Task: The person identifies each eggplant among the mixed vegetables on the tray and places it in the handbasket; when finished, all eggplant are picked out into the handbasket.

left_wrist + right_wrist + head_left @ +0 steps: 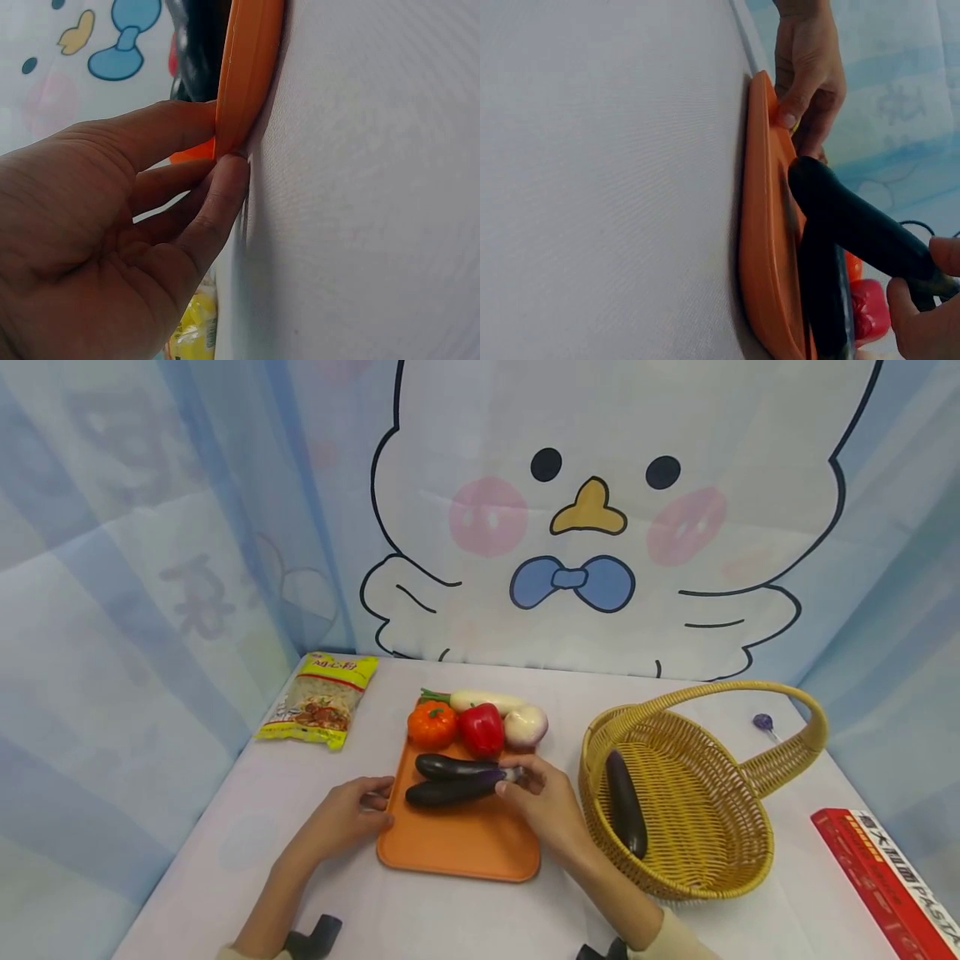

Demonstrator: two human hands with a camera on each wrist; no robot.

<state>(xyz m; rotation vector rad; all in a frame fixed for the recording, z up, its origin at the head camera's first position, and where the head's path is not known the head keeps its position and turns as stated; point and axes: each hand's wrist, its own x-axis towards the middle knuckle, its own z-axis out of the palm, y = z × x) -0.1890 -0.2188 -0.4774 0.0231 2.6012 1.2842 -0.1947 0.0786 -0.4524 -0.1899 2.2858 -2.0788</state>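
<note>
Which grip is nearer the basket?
Right. The right grip pinches an eggplant by its stem end over the tray's right side, next to the basket. The left grip holds the tray's left edge, across from the basket.

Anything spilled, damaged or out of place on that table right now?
Nothing looks spilled or damaged. The one oddity is what seems a purple lollipop lying loose on the table, beyond the basket: a lone sweet, away from the tray.

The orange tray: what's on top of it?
One eggplant lies on the orange tray; the right hand holds a second eggplant over it. A red bell pepper and other vegetables crowd the far end, hiding whatever is beneath.
</note>
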